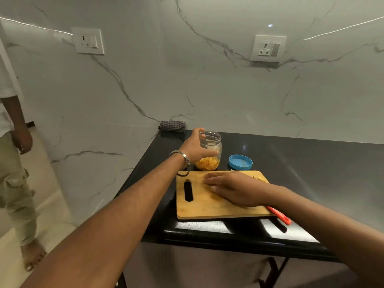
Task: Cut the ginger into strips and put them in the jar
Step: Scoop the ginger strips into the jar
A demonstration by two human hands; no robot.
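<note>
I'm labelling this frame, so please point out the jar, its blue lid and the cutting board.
jar [212, 142]: head view, clear upper wall.
blue lid [240, 162]: head view, inner face.
cutting board [199, 206]: head view, bare wood.

Clear plastic jar [212, 142], matt wooden board [199, 206], glossy black counter [291, 154], veined marble wall [187, 80].

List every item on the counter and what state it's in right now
jar: upright, lid off, part filled with ginger strips
blue lid: beside jar, inner side up
cutting board: flat
left hand: gripping jar
right hand: flat on board
knife: lying idle
</note>
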